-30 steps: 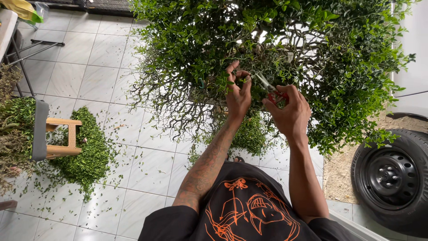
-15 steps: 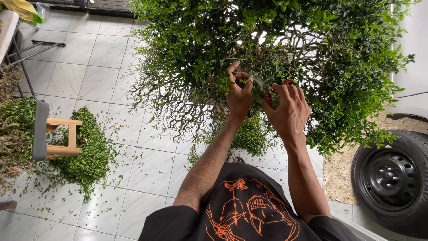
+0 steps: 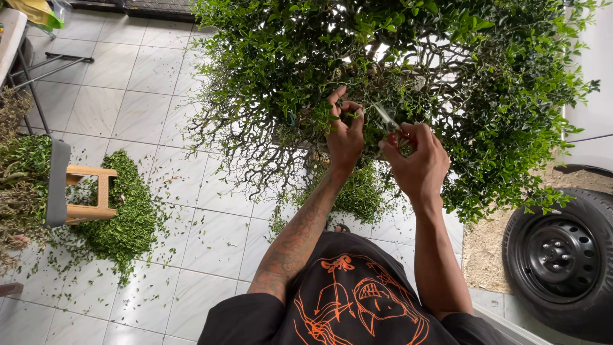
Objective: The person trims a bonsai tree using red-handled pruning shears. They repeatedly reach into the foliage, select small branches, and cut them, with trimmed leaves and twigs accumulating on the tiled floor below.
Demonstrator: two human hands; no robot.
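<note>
A large bushy tree (image 3: 396,70) with small green leaves and many bare thin twigs fills the upper middle of the view. My left hand (image 3: 345,131) reaches into its foliage and pinches a thin twig with thumb and fingers. Just to the right, my right hand (image 3: 418,160) is closed on a small pair of metal scissors (image 3: 385,117), whose blades point up-left toward the twig near the left fingers. Both forearms rise from below, over a black shirt with an orange print.
A pile of cut green leaves (image 3: 124,217) lies on the white floor tiles at left, next to a small wooden stool (image 3: 89,195). A black car tyre (image 3: 562,259) stands at lower right. More clippings (image 3: 361,191) lie under the tree.
My right hand has turned and shifted slightly, bringing the scissors closer to the left fingers. My left hand stays on the same spot in the foliage.
</note>
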